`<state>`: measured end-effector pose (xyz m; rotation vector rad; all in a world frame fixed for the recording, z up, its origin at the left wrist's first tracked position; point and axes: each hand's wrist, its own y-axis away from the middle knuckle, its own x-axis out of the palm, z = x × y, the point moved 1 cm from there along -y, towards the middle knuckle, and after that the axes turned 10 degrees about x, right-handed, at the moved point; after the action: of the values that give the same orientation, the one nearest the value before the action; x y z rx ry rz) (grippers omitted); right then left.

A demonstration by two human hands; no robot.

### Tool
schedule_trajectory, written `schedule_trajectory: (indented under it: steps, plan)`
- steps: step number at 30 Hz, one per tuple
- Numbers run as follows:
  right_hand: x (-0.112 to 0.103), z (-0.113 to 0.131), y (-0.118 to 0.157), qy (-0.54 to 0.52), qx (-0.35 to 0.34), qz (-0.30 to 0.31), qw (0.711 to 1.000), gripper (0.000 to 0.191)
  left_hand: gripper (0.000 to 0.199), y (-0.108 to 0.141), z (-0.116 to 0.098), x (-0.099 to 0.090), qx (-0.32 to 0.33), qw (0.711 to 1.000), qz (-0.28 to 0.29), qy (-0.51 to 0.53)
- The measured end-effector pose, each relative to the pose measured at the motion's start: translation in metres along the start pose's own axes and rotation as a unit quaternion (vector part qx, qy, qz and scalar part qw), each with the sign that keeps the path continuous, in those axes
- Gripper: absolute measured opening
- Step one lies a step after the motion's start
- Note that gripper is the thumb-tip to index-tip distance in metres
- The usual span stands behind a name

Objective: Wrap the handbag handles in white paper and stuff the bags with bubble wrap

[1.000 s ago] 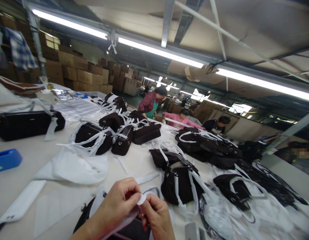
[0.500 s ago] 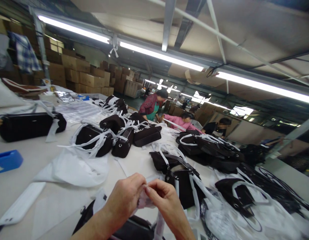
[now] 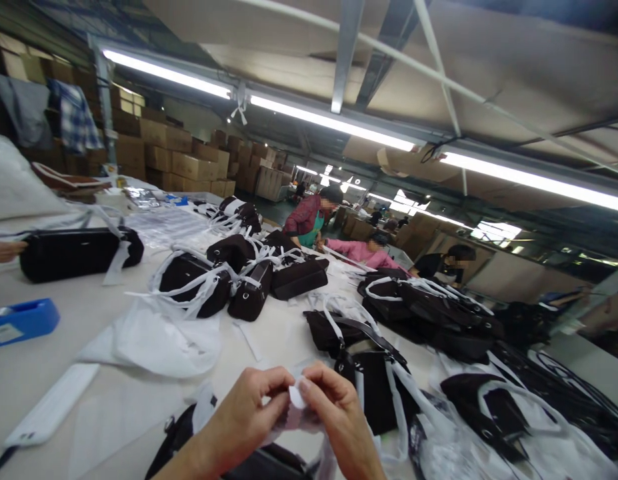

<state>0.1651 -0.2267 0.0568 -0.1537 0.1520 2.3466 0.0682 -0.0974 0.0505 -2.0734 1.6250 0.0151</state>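
Observation:
Both hands meet at the bottom centre, above a black bag [image 3: 273,463] that they partly hide. My left hand [image 3: 253,407] pinches a small white piece [image 3: 297,396] between thumb and forefinger. On its other side, my right hand [image 3: 331,400] grips the same piece with thumb and fingers. Thin wrapping, pale and partly see-through, hangs below the fingertips. Just right of my hands lies another black bag [image 3: 383,387] with white-wrapped handles.
A blue tape dispenser [image 3: 26,321] and a white power strip [image 3: 53,407] lie left on the table [image 3: 199,387]. Several black bags [image 3: 301,275] stand beyond. At the far left a person's hand [image 3: 6,251] touches a bag. Several people work across the table.
My hands have shifted slightly lower and right in the view, and the white piece between them now shows clearly. The scene has shifted slightly right.

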Motion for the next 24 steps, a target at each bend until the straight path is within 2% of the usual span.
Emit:
schedule_trajectory:
  steps: [3, 6, 8, 11, 13, 16, 20, 22, 24]
  plan:
    - [0.003, -0.002, 0.005, 0.027, -0.086, -0.037, 0.995, 0.029, 0.025, -0.005, 0.004, 0.003, 0.007, 0.998, -0.004, -0.070]
    - [0.002, 0.001, 0.009, 0.048, -0.152, -0.090, 0.983, 0.030, 0.026, -0.006, 0.008, 0.005, 0.000, 0.992, 0.031, -0.122]
    - [0.000, 0.004, 0.007, 0.041, -0.114, -0.087, 0.989, 0.034, 0.023, -0.003, 0.006, 0.003, -0.005, 0.991, 0.044, -0.125]
    - [-0.005, 0.008, -0.003, -0.012, -0.006, -0.036, 0.999, 0.043, 0.026, 0.005, -0.003, 0.001, 0.012, 0.991, 0.023, -0.129]
    - [-0.006, 0.012, -0.009, -0.047, 0.020, -0.016, 0.999, 0.047, 0.025, 0.009, -0.008, 0.005, 0.034, 0.987, 0.023, -0.153]
    - [-0.003, 0.018, -0.010, -0.084, 0.011, -0.006, 0.996, 0.047, 0.028, 0.006, -0.003, 0.016, 0.011, 0.971, 0.069, -0.227]
    - [0.011, 0.024, 0.011, -0.120, -0.041, -0.020, 0.992, 0.042, 0.021, -0.007, 0.020, 0.027, -0.057, 0.939, 0.121, -0.317]
    - [0.012, 0.021, 0.027, -0.139, -0.056, -0.015, 0.989, 0.042, 0.022, -0.010, 0.026, 0.025, -0.045, 0.930, 0.138, -0.337]
    - [0.002, 0.011, 0.037, -0.140, -0.074, 0.003, 0.987, 0.042, 0.021, -0.009, 0.025, 0.019, -0.013, 0.931, 0.154, -0.332]
